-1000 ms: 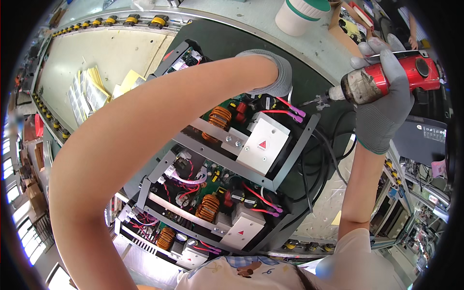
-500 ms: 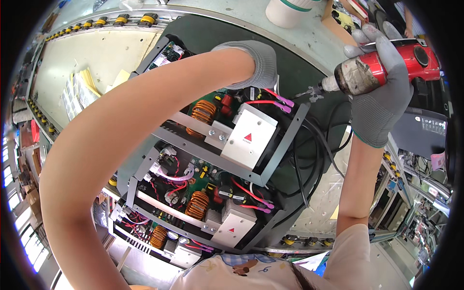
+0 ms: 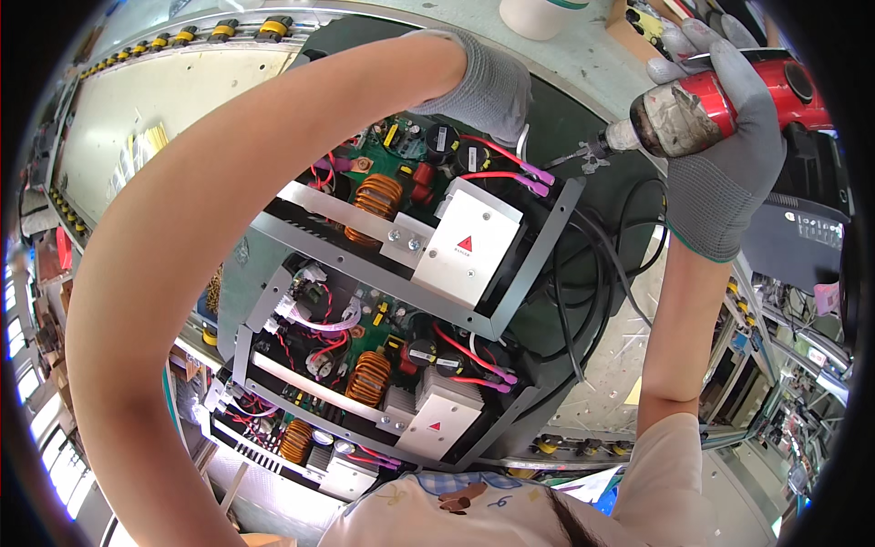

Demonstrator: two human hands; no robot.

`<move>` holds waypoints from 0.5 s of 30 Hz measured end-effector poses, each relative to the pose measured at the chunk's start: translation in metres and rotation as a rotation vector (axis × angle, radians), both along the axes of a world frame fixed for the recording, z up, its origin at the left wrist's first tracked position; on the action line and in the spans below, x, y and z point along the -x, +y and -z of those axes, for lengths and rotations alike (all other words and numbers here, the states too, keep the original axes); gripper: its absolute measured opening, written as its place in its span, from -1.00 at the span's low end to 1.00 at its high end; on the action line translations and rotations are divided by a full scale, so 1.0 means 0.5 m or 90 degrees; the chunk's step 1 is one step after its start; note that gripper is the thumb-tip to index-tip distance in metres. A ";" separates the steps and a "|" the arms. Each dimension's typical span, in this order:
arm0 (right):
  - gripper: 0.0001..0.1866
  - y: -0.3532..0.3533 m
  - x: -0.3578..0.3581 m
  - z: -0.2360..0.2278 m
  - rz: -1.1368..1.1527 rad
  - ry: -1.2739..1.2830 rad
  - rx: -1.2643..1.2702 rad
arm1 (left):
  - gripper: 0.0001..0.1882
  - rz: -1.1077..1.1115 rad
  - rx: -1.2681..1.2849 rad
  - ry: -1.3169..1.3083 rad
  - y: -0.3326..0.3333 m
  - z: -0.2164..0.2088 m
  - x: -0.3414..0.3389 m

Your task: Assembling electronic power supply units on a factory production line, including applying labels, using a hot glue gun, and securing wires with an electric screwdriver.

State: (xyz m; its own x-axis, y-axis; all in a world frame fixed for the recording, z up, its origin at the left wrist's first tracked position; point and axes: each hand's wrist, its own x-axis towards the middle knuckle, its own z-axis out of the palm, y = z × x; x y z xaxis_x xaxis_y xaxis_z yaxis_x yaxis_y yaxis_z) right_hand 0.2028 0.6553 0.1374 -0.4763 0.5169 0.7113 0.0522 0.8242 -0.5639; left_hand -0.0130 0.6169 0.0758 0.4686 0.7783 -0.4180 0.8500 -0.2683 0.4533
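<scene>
In a grey glove, my right hand (image 3: 729, 173) is wrapped round a red power drill (image 3: 697, 109) at the upper right. The drill's bit (image 3: 576, 157) points left, apart from the nearest open electronics unit. My gloved left hand (image 3: 488, 87) is bent over the far side of that unit, beside a white wire (image 3: 522, 141); its fingers are mostly hidden. The unit's metal frame (image 3: 538, 255) surrounds a copper coil (image 3: 375, 202), a pale metal cover (image 3: 469, 239) with a red triangle, and red wires with purple connectors (image 3: 533, 185).
Closer to me stand more open units, one with a copper coil (image 3: 368, 378). Black cables (image 3: 592, 301) loop at the right. A white tub (image 3: 533, 18) stands at the far edge, with a roller rail (image 3: 223, 32) at the far left and papers (image 3: 137, 155) on a board.
My left hand has shifted slightly and turned, with more of the glove's back showing. The view has tilted a little. My right hand still holds the drill, slightly farther up the picture.
</scene>
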 end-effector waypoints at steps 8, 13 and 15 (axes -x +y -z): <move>-0.67 -0.014 0.011 -0.007 0.006 0.091 0.202 | -0.81 0.078 0.081 0.234 0.014 -0.027 -0.060; -0.67 -0.017 0.016 -0.012 0.041 -0.057 -0.079 | -0.75 0.027 0.063 0.257 0.009 -0.031 -0.071; -0.66 -0.022 0.006 -0.014 0.040 -0.028 0.080 | -0.74 -0.051 0.026 0.225 0.000 -0.025 -0.067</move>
